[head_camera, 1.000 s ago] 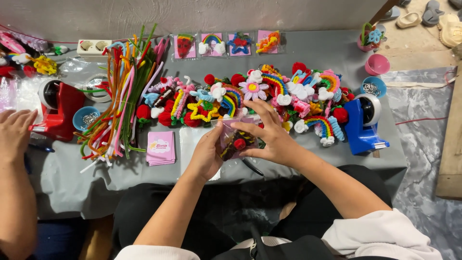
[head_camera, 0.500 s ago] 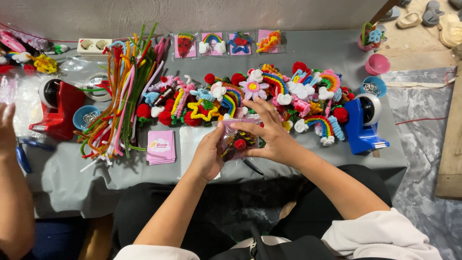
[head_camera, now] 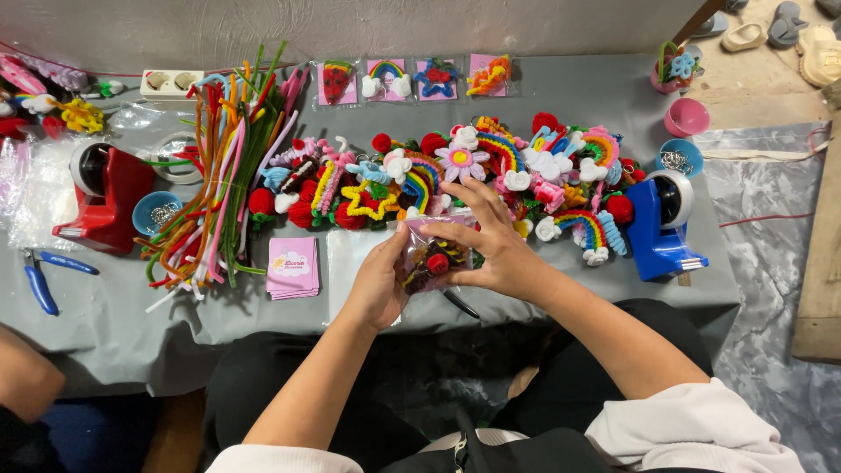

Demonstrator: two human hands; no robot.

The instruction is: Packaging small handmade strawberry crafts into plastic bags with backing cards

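My left hand [head_camera: 378, 282] and my right hand [head_camera: 493, 241] together hold a small clear plastic bag [head_camera: 431, 257] with a dark pipe-cleaner ornament with a red ball inside it. Both hands hover over the front middle of the grey-covered table [head_camera: 114, 328]. The left hand grips the bag's left edge, and the right hand's fingers lie over its top and right side. Just behind the hands lies a row of colourful pipe-cleaner ornaments [head_camera: 455, 171]: rainbows, flowers, stars and red balls.
A bundle of pipe cleaners [head_camera: 219, 166] lies left, a stack of pink cards [head_camera: 293, 267] in front. A red tape dispenser [head_camera: 105, 197] and blue pliers [head_camera: 39, 280] sit far left, a blue tape dispenser [head_camera: 661, 223] right. Several packed ornaments [head_camera: 412, 79] line the back. Another person's arm [head_camera: 26, 377] shows at lower left.
My hands have stayed in place on the bag, the fingers shifting slightly. The other person's hand at the left edge has dropped lower, out of the table area.
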